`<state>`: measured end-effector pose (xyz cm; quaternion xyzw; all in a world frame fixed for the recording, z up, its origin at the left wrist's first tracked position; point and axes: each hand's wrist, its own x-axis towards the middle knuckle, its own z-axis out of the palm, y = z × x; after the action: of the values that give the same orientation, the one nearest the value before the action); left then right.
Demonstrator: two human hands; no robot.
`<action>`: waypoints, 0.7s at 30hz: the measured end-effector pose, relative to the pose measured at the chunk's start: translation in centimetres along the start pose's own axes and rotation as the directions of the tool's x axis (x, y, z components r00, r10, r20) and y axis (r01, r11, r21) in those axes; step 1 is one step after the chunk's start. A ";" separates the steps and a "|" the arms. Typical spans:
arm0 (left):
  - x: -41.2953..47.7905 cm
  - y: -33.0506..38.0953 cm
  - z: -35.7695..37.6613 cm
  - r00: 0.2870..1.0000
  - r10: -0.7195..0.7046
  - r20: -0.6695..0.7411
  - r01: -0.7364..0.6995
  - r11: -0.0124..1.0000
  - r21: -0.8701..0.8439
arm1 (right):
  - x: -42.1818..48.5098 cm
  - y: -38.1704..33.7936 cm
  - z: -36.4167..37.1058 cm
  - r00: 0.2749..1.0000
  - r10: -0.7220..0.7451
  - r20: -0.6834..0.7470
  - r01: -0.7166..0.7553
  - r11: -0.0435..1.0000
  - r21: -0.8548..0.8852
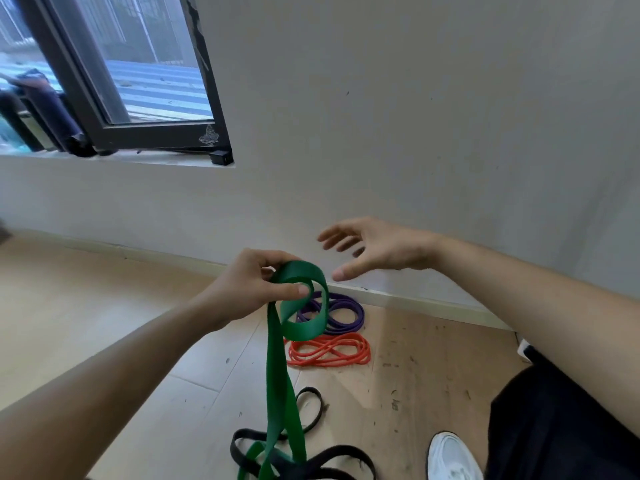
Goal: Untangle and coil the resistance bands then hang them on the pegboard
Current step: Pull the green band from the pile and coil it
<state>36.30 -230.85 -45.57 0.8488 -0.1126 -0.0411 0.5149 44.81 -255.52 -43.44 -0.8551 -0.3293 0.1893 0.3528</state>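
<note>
My left hand [254, 284] pinches a wide green band [281, 368] at chest height, with one loop wound near the thumb. The rest of the green band hangs down to the floor, where it lies across a black band [313, 408]. My right hand [372, 249] hovers to the right of the loop, fingers spread, holding nothing. A coiled purple band [341, 315] and a coiled orange band [329, 351] lie on the wooden floor by the wall. No pegboard is in view.
A grey wall [415, 133] with a pale skirting board stands ahead. A dark-framed window [145, 98] is at the upper left. My white shoe [450, 457] and dark trouser leg [554, 427] are at the lower right.
</note>
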 end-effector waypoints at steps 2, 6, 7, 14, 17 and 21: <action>0.0 0.2 0.0 0.999 0.034 -0.009 -0.033 0.999 0.017 | 0.7 -1.1 1.9 0.998 -0.057 0.000 0.057 0.998 -0.034; -0.2 0.2 -0.5 0.991 0.071 -0.112 -0.070 0.997 0.011 | 1.5 -2.0 3.7 0.989 -0.145 -0.044 0.144 0.989 -0.014; -0.2 0.1 -0.7 0.987 0.075 -0.144 -0.076 0.997 0.000 | 1.5 -2.2 3.6 0.986 -0.156 -0.063 0.156 0.988 -0.005; -0.5 0.5 -0.4 0.988 0.092 -0.126 -0.093 0.996 -0.005 | 0.3 -3.6 1.4 0.973 -0.185 -0.137 0.189 0.982 0.013; -0.9 0.2 0.5 0.995 0.048 0.087 -0.045 0.998 -0.035 | -0.8 -3.7 0.3 0.974 -0.182 -0.138 0.196 0.976 0.098; -1.5 -1.1 2.3 0.960 -0.011 0.278 0.016 1.000 -0.015 | -1.5 -2.9 -1.3 0.963 -0.164 -0.212 0.208 0.956 0.208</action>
<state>34.61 -232.05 -47.66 0.8309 -0.1777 -0.1645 0.5009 43.21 -255.70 -40.33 -0.7882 -0.3491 0.1080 0.4951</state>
